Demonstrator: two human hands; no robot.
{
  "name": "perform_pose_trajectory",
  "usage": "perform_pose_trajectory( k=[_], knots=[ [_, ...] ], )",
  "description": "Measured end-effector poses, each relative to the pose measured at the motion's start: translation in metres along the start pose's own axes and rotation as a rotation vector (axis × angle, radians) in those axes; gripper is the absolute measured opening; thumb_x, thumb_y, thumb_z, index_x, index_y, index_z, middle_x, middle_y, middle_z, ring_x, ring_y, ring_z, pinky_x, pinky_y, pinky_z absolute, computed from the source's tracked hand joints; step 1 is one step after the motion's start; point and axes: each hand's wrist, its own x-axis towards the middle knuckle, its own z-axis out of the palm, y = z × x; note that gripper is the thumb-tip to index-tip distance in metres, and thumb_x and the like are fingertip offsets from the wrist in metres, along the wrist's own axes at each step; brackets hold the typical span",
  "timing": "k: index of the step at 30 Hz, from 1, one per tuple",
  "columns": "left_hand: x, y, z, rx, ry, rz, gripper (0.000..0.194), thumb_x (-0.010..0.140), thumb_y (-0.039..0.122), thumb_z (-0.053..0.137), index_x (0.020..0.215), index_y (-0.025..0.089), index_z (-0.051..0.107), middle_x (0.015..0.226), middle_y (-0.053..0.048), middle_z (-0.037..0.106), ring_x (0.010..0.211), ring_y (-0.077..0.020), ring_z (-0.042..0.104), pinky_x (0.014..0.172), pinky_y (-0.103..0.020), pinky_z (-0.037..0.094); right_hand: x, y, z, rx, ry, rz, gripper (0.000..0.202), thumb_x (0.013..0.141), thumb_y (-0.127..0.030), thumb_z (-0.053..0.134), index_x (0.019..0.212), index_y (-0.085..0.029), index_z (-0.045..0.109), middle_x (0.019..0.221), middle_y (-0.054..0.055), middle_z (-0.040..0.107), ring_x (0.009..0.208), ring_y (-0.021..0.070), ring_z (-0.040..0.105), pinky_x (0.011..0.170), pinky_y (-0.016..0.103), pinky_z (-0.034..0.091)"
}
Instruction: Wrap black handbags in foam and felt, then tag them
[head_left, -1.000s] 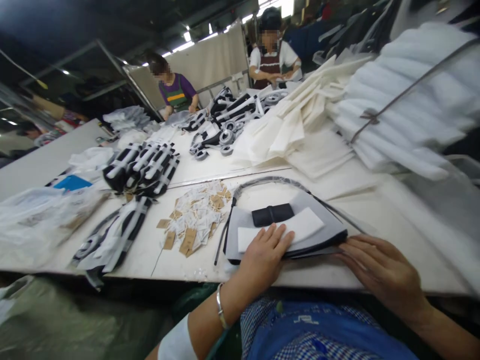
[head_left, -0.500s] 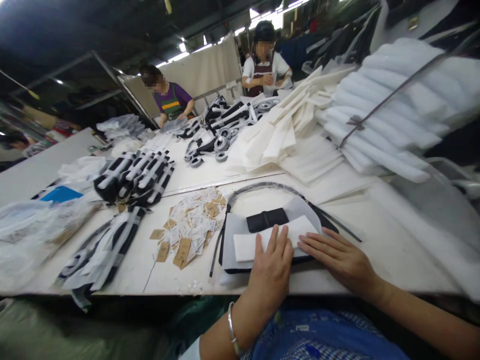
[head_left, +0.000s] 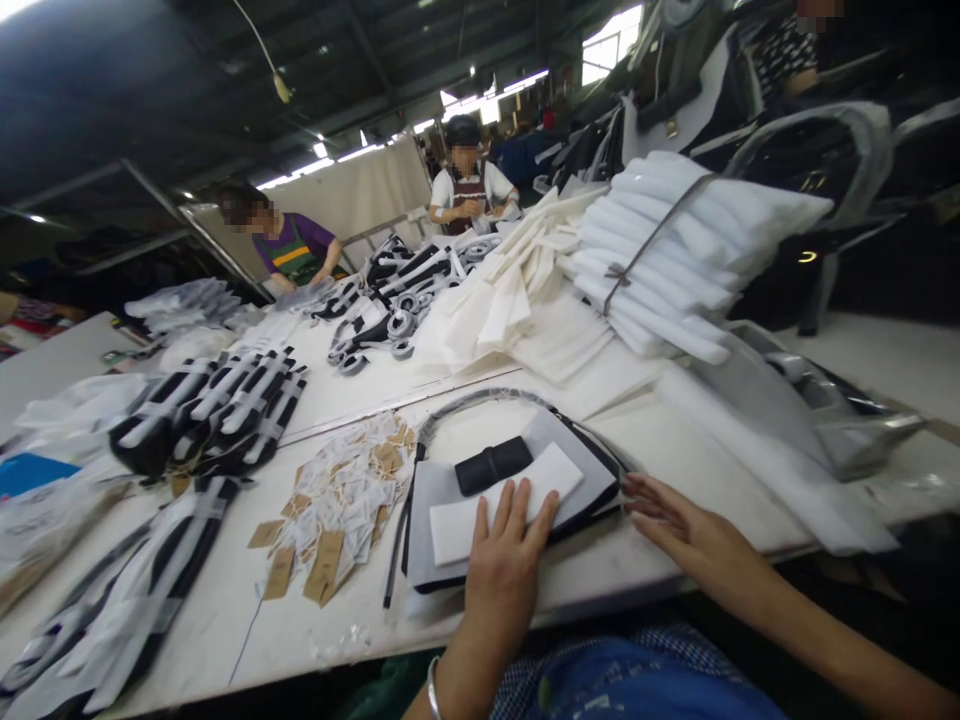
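A black handbag (head_left: 604,498) lies flat at the table's front edge, its wrapped handle (head_left: 480,398) arching away from me. Over most of it is a pale grey sheet (head_left: 429,482). A small black strap-closed piece (head_left: 493,465) rests on top, beside a folded white foam strip (head_left: 450,530). My left hand (head_left: 510,555) presses flat on the foam strip, fingers stretched out. At the bag's right corner is my right hand (head_left: 679,525), fingers extended and holding nothing; whether the fingertips touch the bag I cannot tell.
Tan and white hang tags (head_left: 345,500) lie in a heap left of the bag. Farther left are wrapped black bag parts (head_left: 210,410) and plastic bags (head_left: 52,530). White foam sheets (head_left: 540,320) and a tied foam bundle (head_left: 660,260) stand behind. Two people (head_left: 296,245) work across the table.
My right hand has slid off the foam strip to the bag's right corner. My left hand stays on the strip. The view has turned to the right.
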Motion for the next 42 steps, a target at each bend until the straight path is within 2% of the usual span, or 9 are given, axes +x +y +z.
perform_pose_trajectory(
  k=[3,8,15,20,25,28,31,38,42],
  knots=[
    [0.001,0.0,-0.002,0.002,0.012,0.012,0.065,0.093,0.011,0.048,0.151,0.032,0.029,0.152,-0.005,0.043,0.138,-0.0268,0.043,0.105,-0.051,0.048,0.01,0.001,0.004,0.18,-0.126,0.066,0.06,0.082,-0.05,0.067,0.131,-0.019,0.054,0.128,0.015,0.065,0.117,0.0285,0.063,0.101,0.043,0.053],
    [-0.003,-0.006,-0.002,-0.008,0.054,0.027,0.067,0.091,0.005,0.044,0.15,0.031,0.031,0.153,-0.005,0.043,0.137,-0.0264,0.045,0.105,-0.048,0.049,0.019,-0.03,0.006,0.462,-0.136,0.266,0.053,0.081,-0.049,0.07,0.121,-0.018,0.058,0.105,0.012,0.073,0.101,0.0263,0.069,0.095,0.044,0.054],
    [-0.012,-0.019,0.01,0.008,0.143,0.052,0.067,0.091,0.004,0.039,0.151,0.03,0.029,0.154,-0.002,0.04,0.139,-0.025,0.043,0.105,-0.046,0.049,0.008,-0.064,0.029,0.891,-0.269,0.281,0.038,0.087,-0.041,0.067,0.117,-0.02,0.064,0.116,0.009,0.07,0.112,0.024,0.064,0.103,0.042,0.048],
    [-0.013,-0.021,0.014,-0.005,0.189,0.04,0.069,0.088,0.004,0.042,0.152,0.026,0.029,0.155,-0.007,0.039,0.139,-0.028,0.042,0.107,-0.047,0.046,0.004,-0.082,0.043,0.895,-0.141,0.32,0.042,0.088,-0.044,0.066,0.125,-0.024,0.059,0.117,0.007,0.069,0.101,0.0201,0.068,0.096,0.038,0.053],
    [-0.012,-0.026,0.013,-0.171,0.231,0.027,0.081,0.085,0.045,0.064,0.153,0.018,0.028,0.153,-0.016,0.04,0.137,-0.0345,0.043,0.104,-0.05,0.046,0.01,-0.1,0.057,0.853,0.018,0.356,0.039,0.086,-0.047,0.067,0.111,-0.017,0.064,0.104,0.009,0.072,0.076,0.0165,0.07,0.073,0.031,0.06],
    [-0.013,-0.026,0.015,-0.157,0.238,-0.003,0.079,0.088,0.036,0.061,0.155,0.02,0.021,0.153,-0.015,0.041,0.137,-0.0337,0.043,0.106,-0.05,0.045,0.012,-0.101,0.061,0.851,0.056,0.366,0.039,0.087,-0.049,0.066,0.109,-0.017,0.064,0.098,0.009,0.072,0.07,0.0148,0.069,0.066,0.028,0.06],
    [-0.014,-0.026,0.02,-0.078,0.247,-0.015,0.076,0.091,0.015,0.05,0.156,0.02,0.013,0.154,-0.014,0.04,0.139,-0.0314,0.042,0.108,-0.048,0.044,0.013,-0.1,0.061,0.869,0.047,0.355,0.039,0.087,-0.049,0.066,0.109,-0.017,0.064,0.097,0.009,0.072,0.069,0.0142,0.069,0.061,0.025,0.059],
    [-0.007,-0.035,0.023,0.051,0.28,0.068,0.072,0.091,0.006,0.041,0.156,0.02,0.013,0.152,-0.013,0.042,0.138,-0.0294,0.043,0.104,-0.043,0.048,0.017,-0.092,0.056,0.884,-0.068,0.329,0.045,0.086,-0.053,0.065,0.115,-0.019,0.06,0.105,0.009,0.071,0.078,0.0159,0.07,0.065,0.026,0.06],
    [-0.003,-0.037,0.024,0.077,0.249,0.078,0.072,0.093,0.011,0.044,0.156,0.023,0.013,0.152,-0.01,0.043,0.139,-0.0282,0.043,0.105,-0.043,0.049,0.016,-0.062,0.01,0.44,-0.277,0.175,0.049,0.09,-0.059,0.055,0.115,-0.018,0.064,0.103,0.01,0.071,0.079,0.0205,0.071,0.072,0.036,0.061]
  ],
)
